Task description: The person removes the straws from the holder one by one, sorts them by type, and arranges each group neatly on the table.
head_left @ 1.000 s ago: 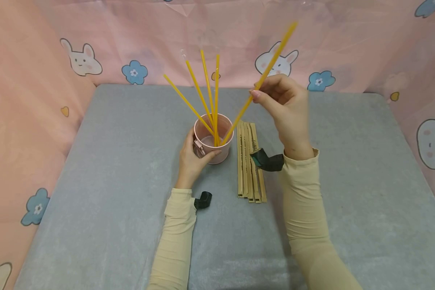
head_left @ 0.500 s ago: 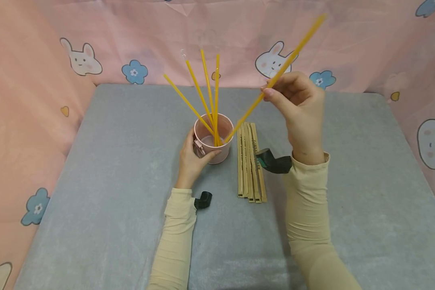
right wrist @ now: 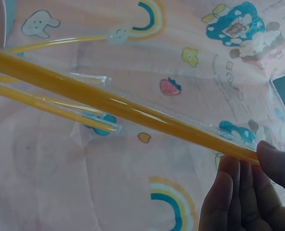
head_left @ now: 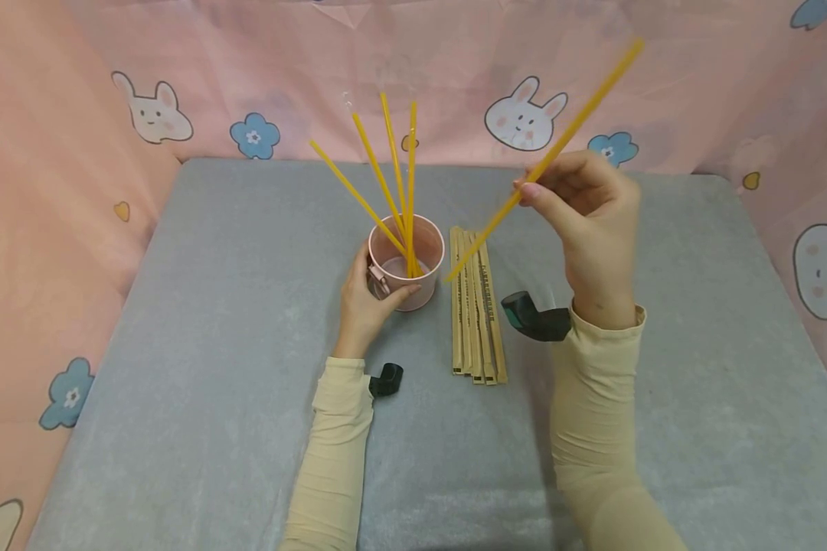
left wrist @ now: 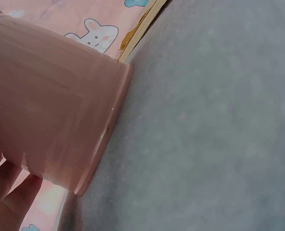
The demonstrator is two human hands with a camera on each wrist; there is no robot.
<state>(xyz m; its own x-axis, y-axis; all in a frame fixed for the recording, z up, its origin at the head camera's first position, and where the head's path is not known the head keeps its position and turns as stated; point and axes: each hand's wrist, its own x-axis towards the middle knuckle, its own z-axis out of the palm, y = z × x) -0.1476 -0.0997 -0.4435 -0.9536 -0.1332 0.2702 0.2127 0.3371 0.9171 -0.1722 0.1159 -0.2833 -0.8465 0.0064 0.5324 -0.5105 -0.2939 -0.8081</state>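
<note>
Yellow straw [head_left: 544, 161], light, thin and probably bendy, is pinched mid-length in the right hand [head_left: 586, 214] grip, its lower end hanging beside the pink cup [head_left: 406, 264] the left hand [head_left: 365, 302] clasps.

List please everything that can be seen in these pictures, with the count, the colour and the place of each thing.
cup: one, pink, upright on the table near its middle, gripped by the left hand.
straws in the cup: four, yellow, leaning out of the cup.
held straw: one, yellow, tilted in the air right of the cup, its lower end over the wrapped sticks.
wrapped sticks: about four, tan paper, lying side by side right of the cup.
table: one, grey cloth cover.
backdrop: pink, with rabbits and blue flowers, behind and at the sides.
left hand: holds the cup's side; beige sleeve, black wrist camera.
right hand: pinches the held straw; beige sleeve, black wrist camera.
</note>
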